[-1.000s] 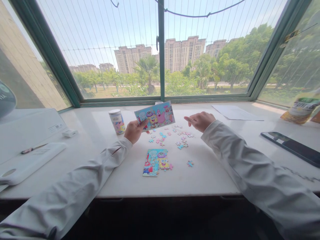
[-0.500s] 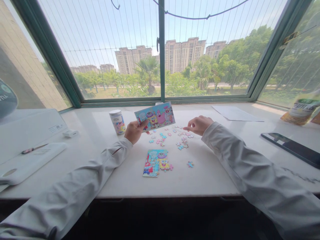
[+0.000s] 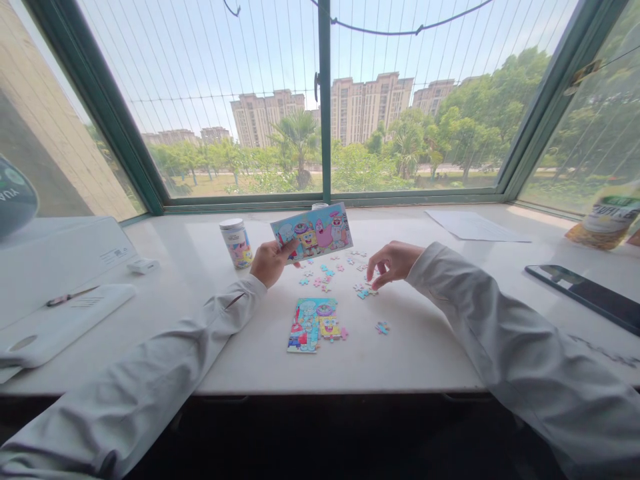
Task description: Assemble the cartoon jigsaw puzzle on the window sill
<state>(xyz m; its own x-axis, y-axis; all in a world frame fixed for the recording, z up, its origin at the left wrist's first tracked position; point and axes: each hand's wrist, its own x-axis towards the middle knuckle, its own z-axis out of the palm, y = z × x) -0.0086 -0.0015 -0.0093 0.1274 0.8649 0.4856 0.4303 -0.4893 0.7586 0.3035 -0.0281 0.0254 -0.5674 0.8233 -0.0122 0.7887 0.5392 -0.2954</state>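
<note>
My left hand (image 3: 271, 263) is closed on a picture card (image 3: 320, 233) with a row of cartoon figures, the thumb lying across its front, and holds it tilted above the table. My right hand (image 3: 395, 262) reaches down over loose jigsaw pieces, its thumb and fingers slightly apart and touching or just above a small cluster of pieces (image 3: 362, 292). Below the card lies a partly joined jigsaw (image 3: 311, 327), its right edge uneven with a pink piece sticking out. One blue piece (image 3: 383, 327) lies alone to its right. Several pink and blue pieces (image 3: 327, 270) are scattered behind the joined part.
A printed can (image 3: 236, 245) stands left of my left hand. Further left are a white box (image 3: 65, 253), a white board (image 3: 75, 320) with a pen-like tool, and a small white block (image 3: 143, 266). A phone (image 3: 585, 297), paper (image 3: 475, 225) and snack bag (image 3: 603, 217) lie right.
My right hand has moved down and slightly nearer to me, from the farther loose pieces to the cluster right of centre. The left hand keeps the card in much the same place.
</note>
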